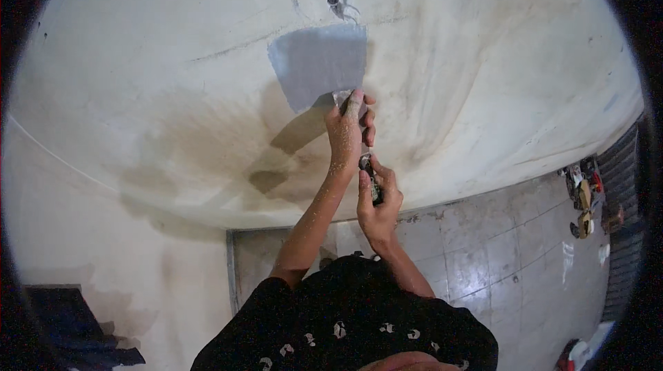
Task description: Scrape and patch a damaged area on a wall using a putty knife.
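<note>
"Pale wall [483, 46], browned by broad stains, fills most of the head view, the only one. Tiled floor [490, 254] beneath, clutter [583, 195] at right. Where is the tool?"

"Flat-bladed tool [376, 193]: held up at the wall, blade end by the lower edge of a grey patch [318, 53]. Cannot tell whether it touches."

"State of each grip?"

"Left hand [344, 128]: closed on the blade, thumb on the near face, fingers round its right side. Right hand [380, 209]: lower, closed round the dark handle."

"Risks, in your judgement?"

"First, left fingertips sit near the blade end; a skid could scrape them on the wall or an edge. Sharpness not visible. Second, uneven pressure on one corner could gouge the patch, likely worse if soft. Wet or dry: cannot tell."

"Other causes?"

"Pale specks dot the left forearm [314, 216]; loose grit could fall toward the wearer. Broken spot [335, 0] above the patch, contents unclear: a blade run into it might snag or chip its rim. Shadow [300, 128] beside the hands could mask the contact line."
</note>
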Available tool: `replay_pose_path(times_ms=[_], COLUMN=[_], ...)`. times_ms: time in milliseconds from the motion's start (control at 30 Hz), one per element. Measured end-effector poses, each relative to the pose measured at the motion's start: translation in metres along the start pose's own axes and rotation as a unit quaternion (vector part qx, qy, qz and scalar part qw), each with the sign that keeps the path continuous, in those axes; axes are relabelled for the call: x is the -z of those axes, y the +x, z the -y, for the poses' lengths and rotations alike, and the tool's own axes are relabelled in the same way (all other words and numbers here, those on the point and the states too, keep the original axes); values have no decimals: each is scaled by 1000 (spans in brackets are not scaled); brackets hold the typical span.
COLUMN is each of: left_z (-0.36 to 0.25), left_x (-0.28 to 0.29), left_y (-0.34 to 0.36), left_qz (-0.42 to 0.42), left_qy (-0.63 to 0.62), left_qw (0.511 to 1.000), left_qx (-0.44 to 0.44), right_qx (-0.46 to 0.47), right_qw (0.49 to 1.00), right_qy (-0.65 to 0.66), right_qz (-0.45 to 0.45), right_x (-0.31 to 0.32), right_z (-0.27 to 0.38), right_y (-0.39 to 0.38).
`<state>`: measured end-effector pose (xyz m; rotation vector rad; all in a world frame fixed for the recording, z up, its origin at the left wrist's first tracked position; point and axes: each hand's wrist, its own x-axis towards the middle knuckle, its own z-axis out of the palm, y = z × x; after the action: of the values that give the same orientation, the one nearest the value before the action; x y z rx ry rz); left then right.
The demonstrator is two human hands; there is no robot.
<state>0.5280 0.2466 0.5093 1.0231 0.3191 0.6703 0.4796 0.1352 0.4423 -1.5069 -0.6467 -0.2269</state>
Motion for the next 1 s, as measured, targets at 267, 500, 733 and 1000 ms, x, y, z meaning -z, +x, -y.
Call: replay_pose_path(times_ms=[267, 500, 733, 1000], left_z=[-11, -22, -66, -85], left_x=[-8, -17, -42, -57], left_y=[3, 1, 12, 14], left_qz=[13, 8, 58, 86], left_qy=[-14, -14, -66, -81], left_qw=[1000, 1000, 995, 990], left_qx=[-7, -6, -35, -75], right_qx=[20, -17, -16, 74], right_qw=[1000, 1000, 999, 994], right_qy=[-20, 4, -18, -84], right_qz=[-4, 18, 22, -13], right_x=[-1, 6, 13, 13], right_z=[6, 28, 72, 82], right_y=[8, 22, 50, 65])
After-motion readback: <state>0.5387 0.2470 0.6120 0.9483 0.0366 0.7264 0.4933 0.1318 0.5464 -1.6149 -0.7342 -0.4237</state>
